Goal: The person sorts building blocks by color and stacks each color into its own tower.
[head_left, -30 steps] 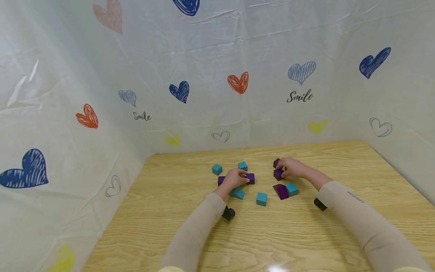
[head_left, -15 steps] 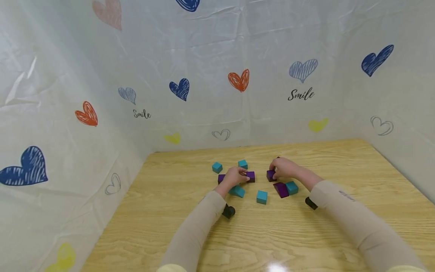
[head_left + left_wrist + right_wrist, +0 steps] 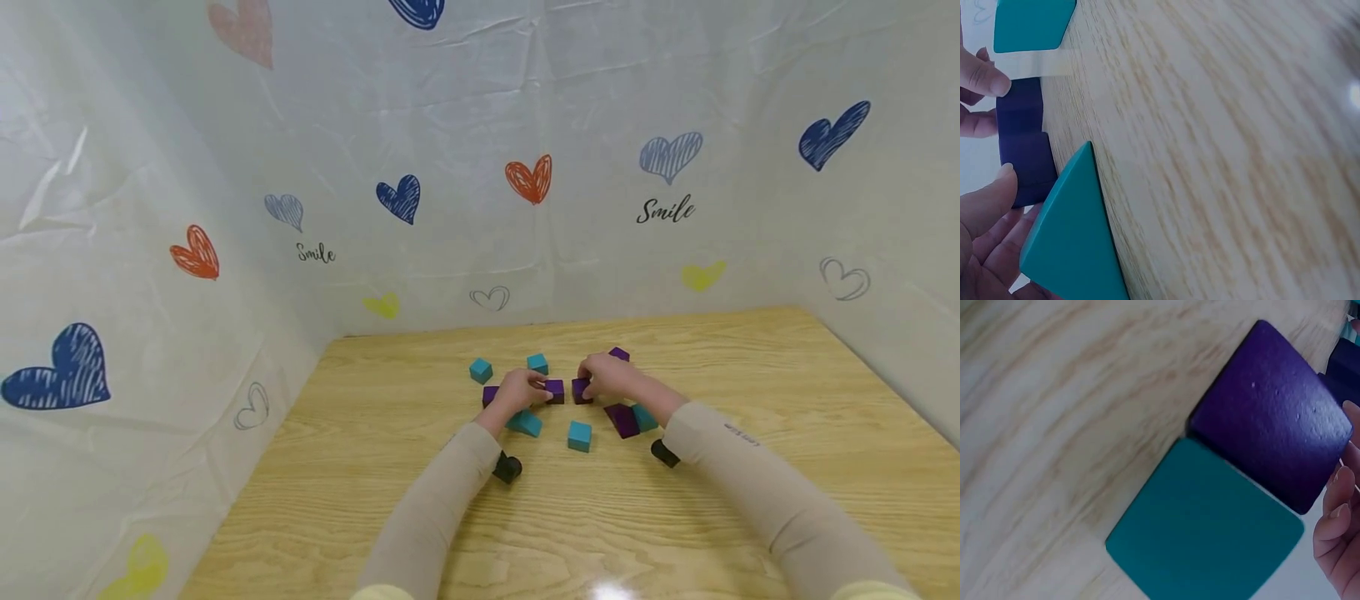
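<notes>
In the head view my left hand (image 3: 517, 393) pinches a purple cube (image 3: 555, 392) between thumb and fingers. Close to its right, my right hand (image 3: 609, 377) holds a second purple cube (image 3: 580, 391), with a narrow gap between the two. The left wrist view has the left hand's cube (image 3: 1027, 164) in front of the other cube (image 3: 1019, 103), thumbs on both. A teal wedge (image 3: 1079, 231) lies beside the left hand. Under the right wrist sit a purple wedge (image 3: 1272, 419) and a teal cube (image 3: 1204, 525), touching each other.
Behind the hands are two teal blocks, one left (image 3: 481, 370) and one nearer the middle (image 3: 537, 363). A purple block (image 3: 490, 396) is partly hidden by the left hand, another (image 3: 619, 353) by the right. One teal cube (image 3: 579, 436) stands in front on the wooden table (image 3: 570, 525).
My right hand has moved left with its purple cube, from beside the rear purple block to near the left hand's cube. The left hand has stayed in place.
</notes>
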A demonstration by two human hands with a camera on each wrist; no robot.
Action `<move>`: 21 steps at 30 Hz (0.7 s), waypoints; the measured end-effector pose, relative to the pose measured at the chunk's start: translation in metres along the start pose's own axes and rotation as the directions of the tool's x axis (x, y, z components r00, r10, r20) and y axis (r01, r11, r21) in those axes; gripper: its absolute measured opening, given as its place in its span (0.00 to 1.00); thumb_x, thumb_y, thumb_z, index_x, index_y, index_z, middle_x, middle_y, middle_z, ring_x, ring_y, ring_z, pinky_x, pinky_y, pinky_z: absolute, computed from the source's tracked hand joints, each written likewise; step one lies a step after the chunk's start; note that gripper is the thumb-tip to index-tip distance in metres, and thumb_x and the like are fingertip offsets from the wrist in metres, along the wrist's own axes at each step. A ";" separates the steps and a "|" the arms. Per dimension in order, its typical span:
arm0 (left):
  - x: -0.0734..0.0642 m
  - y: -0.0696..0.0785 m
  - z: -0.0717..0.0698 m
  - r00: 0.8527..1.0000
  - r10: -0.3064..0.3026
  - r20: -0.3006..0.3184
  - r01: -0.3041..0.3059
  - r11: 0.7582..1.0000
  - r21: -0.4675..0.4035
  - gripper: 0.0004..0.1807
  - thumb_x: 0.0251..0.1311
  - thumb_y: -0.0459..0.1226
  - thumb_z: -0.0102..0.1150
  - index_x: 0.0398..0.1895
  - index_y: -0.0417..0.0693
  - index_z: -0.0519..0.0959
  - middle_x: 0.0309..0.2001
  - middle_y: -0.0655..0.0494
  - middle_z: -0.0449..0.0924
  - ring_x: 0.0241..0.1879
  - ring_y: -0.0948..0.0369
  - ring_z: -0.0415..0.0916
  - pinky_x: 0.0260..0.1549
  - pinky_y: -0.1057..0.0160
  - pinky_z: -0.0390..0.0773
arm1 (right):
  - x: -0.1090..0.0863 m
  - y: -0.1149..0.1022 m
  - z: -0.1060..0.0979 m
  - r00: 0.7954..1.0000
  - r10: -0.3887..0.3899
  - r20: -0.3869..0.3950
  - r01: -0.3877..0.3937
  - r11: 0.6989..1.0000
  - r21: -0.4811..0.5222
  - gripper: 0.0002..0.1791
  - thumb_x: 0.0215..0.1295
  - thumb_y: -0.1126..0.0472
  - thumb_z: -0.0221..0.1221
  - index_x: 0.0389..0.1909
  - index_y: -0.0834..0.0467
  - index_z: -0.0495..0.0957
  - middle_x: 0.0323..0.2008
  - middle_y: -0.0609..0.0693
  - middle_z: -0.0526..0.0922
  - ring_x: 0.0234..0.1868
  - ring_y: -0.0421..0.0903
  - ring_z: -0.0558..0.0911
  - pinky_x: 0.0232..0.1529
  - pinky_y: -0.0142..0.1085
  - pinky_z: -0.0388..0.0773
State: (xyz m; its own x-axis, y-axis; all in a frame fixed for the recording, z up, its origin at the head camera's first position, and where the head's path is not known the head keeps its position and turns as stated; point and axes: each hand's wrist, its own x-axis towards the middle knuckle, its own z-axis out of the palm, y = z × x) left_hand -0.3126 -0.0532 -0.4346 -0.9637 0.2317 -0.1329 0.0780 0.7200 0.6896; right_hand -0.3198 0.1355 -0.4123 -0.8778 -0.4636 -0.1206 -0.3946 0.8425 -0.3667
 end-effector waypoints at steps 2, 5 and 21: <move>0.000 0.000 0.001 1.000 -0.004 -0.001 0.004 1.000 0.002 0.19 0.56 0.39 0.61 0.51 0.45 0.78 0.43 0.50 0.81 0.43 0.57 0.78 0.38 0.65 0.77 | 0.000 -0.002 0.001 1.000 -0.004 -0.006 0.005 1.000 0.010 0.14 0.56 0.63 0.62 0.43 0.65 0.78 0.39 0.56 0.80 0.37 0.48 0.78 0.38 0.41 0.75; -0.001 0.000 0.001 1.000 -0.015 -0.002 0.015 1.000 0.010 0.19 0.57 0.39 0.61 0.51 0.46 0.78 0.43 0.51 0.81 0.43 0.57 0.77 0.40 0.65 0.76 | 0.000 -0.003 0.003 1.000 -0.015 -0.018 0.016 1.000 0.020 0.13 0.55 0.64 0.62 0.41 0.65 0.78 0.37 0.55 0.80 0.35 0.47 0.77 0.36 0.40 0.75; -0.002 0.003 -0.002 1.000 -0.022 0.007 0.022 1.000 0.011 0.20 0.56 0.40 0.61 0.53 0.45 0.77 0.44 0.50 0.80 0.44 0.57 0.77 0.40 0.64 0.76 | 0.005 -0.006 0.008 0.998 -0.035 -0.053 0.039 0.996 0.074 0.14 0.55 0.63 0.63 0.41 0.65 0.78 0.38 0.56 0.80 0.34 0.46 0.77 0.35 0.38 0.75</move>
State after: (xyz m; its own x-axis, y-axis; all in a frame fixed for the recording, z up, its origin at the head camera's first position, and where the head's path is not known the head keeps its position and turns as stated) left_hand -0.3109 -0.0525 -0.4308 -0.9632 0.2205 -0.1535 0.0594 0.7321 0.6786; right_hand -0.3203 0.1260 -0.4178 -0.8765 -0.4778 -0.0581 -0.4075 0.8009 -0.4388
